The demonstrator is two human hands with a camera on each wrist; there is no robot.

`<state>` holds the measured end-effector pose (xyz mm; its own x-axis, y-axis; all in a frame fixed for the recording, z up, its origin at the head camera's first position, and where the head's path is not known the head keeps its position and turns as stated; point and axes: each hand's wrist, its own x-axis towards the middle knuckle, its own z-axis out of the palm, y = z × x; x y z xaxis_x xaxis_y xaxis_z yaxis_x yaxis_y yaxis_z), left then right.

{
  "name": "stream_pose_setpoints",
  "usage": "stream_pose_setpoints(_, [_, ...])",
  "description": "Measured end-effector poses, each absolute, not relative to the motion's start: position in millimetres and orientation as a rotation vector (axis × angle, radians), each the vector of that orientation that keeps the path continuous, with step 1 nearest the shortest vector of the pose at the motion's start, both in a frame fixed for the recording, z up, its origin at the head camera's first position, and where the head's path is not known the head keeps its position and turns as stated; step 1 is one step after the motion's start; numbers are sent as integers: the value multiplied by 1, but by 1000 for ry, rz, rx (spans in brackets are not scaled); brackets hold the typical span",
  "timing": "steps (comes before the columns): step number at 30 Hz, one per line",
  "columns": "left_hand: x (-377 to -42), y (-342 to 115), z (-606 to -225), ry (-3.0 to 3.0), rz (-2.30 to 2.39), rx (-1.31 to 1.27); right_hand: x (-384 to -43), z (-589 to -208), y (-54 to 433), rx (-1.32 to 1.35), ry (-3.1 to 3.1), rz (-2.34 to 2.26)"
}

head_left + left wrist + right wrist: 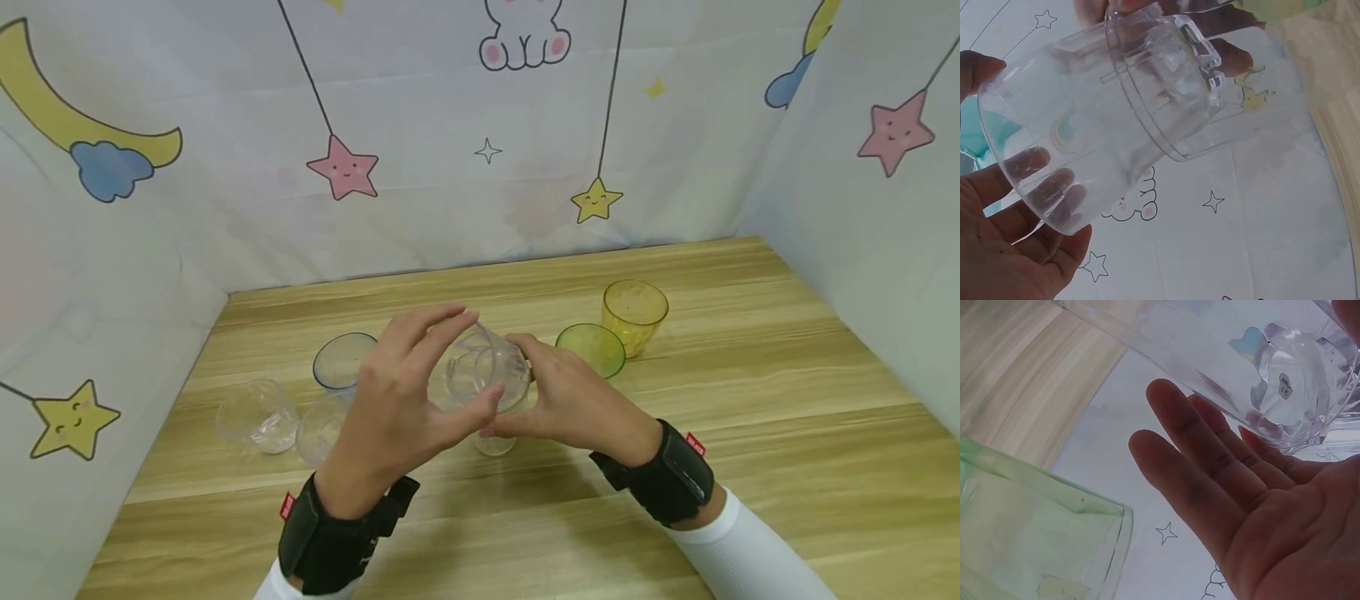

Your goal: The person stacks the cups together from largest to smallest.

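My left hand (401, 400) holds a clear plastic cup (1054, 144) by its open end, the thumb on one side and the fingers on the other. Tilted on its side, this cup has its thick faceted base inside a second clear cup (1266, 128). My right hand (577, 400) grips the second cup, fingers and thumb around its outside. A small label (1284, 386) shows through the clear plastic in the right wrist view. Both hands are raised over the middle of the table. Below them, part of a clear round object (495, 443) shows on the wood.
Left of the hands stand a clear cup (258, 417), another clear cup (318, 433) and a blue-rimmed cup (343, 360). To the right are a green cup (592, 350) and a yellow cup (636, 317). A printed cloth (450, 225) rises behind the wooden table (750, 400).
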<state>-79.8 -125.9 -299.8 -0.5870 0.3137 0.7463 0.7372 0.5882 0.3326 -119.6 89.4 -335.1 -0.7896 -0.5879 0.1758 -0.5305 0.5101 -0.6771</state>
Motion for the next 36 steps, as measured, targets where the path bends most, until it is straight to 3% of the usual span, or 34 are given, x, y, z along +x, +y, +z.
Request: stream_pose_setpoints(36, [-77,-131,-305,-2549,-740,-828,-120,-339,88,-1007,2686,-1115])
